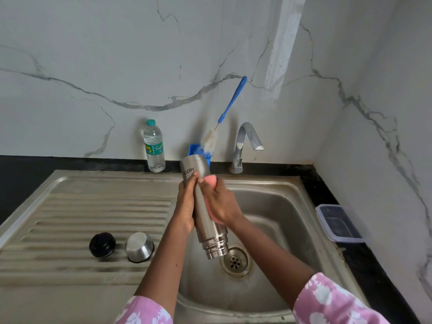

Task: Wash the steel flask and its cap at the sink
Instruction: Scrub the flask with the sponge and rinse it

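1. Sink of stainless steel (pixel 280 213), set into a black tabletop (pixel 21 183); round drain (pixel 235 261) in the basin floor; ribbed drainboard (pixel 93 206) on the left.
2. Cylindrical brushed steel flask (pixel 210 235), held tilted over the basin between both hands; threaded mouth end lowest, near the drain; base end uppermost, toward the wall; lettering on the body upside down.
3. Left hand (pixel 187 204): grip closed round the left side of the steel flask, fingertips wrapped over its upper body.
4. Right hand (pixel 222 202): grip curled round a soft pink sponge (pixel 208 180), pressing it against the right side of the flask.
5. Round black inner cap (pixel 102 244) and bowl-shaped steel outer cap (pixel 139 246), the latter mouth down; side by side on the drainboard, not touching, well left of the flask.
6. Curved chrome tap (pixel 239 148) at the back edge of the basin, spout toward the right.
7. Blue-handled bottle brush (pixel 232 99) with white bristles, leaning on the white veined marble wall (pixel 93 66); bristle end in a blue holder (pixel 193 149) behind the flask.
8. Clear plastic water bottle (pixel 154 148) with teal cap, upright on the tabletop, left of the holder.
9. Clear lidded plastic box (pixel 336 223) on the tabletop, right of the sink.
10. Pink sleeves (pixel 332 300) with white floral print, at the lower edge.
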